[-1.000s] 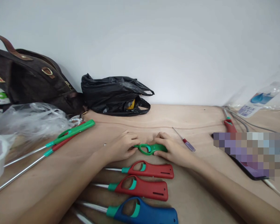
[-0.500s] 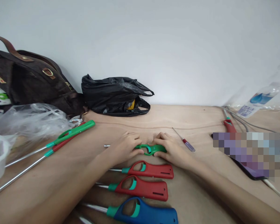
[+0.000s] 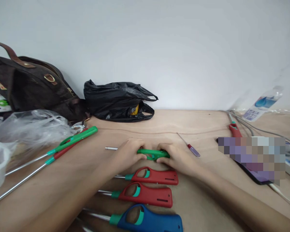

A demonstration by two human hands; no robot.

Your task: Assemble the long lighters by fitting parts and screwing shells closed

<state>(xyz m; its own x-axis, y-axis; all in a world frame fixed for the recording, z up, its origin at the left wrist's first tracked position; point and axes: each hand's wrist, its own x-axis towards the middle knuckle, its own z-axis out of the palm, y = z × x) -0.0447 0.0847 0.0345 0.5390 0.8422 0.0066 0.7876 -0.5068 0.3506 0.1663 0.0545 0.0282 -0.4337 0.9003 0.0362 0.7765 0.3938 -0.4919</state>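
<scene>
A green long-neck lighter [image 3: 152,152] lies crosswise between my two hands, its metal tip poking out to the left. My left hand [image 3: 130,153] is closed on its neck end, and my right hand [image 3: 173,157] grips the handle end. Just below are two red lighters [image 3: 164,176] and a blue lighter [image 3: 159,220], side by side with handles to the right. Their metal necks are partly hidden by my left forearm. To the right of my right hand lies a small screwdriver [image 3: 192,150] with a red and purple handle.
At the left, a green lighter [image 3: 78,137] rests over a red one beside clear plastic bags [image 3: 36,127]. A brown bag [image 3: 38,83] and a black plastic bag [image 3: 111,100] stand by the wall. Rightward are a phone [image 3: 251,164], cables, another red lighter [image 3: 235,129] and a bottle [image 3: 264,103].
The green lighter has turned in my hands, so its narrow edge now shows more than its flat side. Both hands keep hold of it. The whole view has shifted slightly.
</scene>
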